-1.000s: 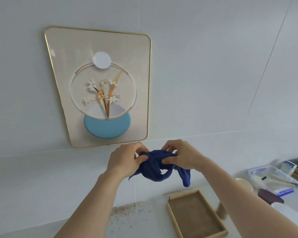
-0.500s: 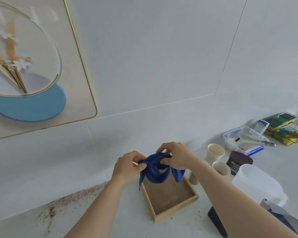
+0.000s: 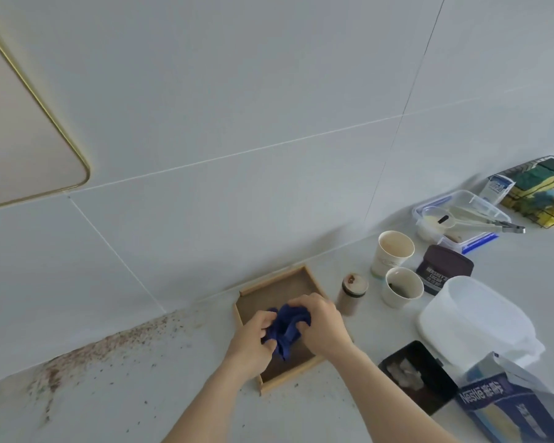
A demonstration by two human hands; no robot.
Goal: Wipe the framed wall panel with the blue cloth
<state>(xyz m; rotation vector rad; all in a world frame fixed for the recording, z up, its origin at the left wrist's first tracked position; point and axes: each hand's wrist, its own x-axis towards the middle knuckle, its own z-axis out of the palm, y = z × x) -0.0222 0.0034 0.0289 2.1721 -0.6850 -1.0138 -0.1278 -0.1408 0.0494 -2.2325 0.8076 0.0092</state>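
The blue cloth (image 3: 287, 329) is bunched up between my two hands, low over a shallow wooden tray (image 3: 271, 290) on the counter. My left hand (image 3: 251, 342) grips its left side and my right hand (image 3: 322, 324) grips its right side from above. Only the lower right corner of the framed wall panel (image 3: 20, 135), beige with a thin gold rim, shows at the far upper left, well away from the cloth.
Brown crumbs (image 3: 87, 356) are scattered along the wall at left. To the right stand a small jar (image 3: 352, 294), two paper cups (image 3: 395, 251), a cocoa tin (image 3: 443, 271), a white tub (image 3: 474, 321), a clip-lid box (image 3: 458, 215), a sponge rack (image 3: 541, 190) and a Nestle box (image 3: 512, 407).
My view has swung down and to the right, so the panel slid off to the upper left. Both hands carried the cloth down from in front of the wall to just over the wooden tray.
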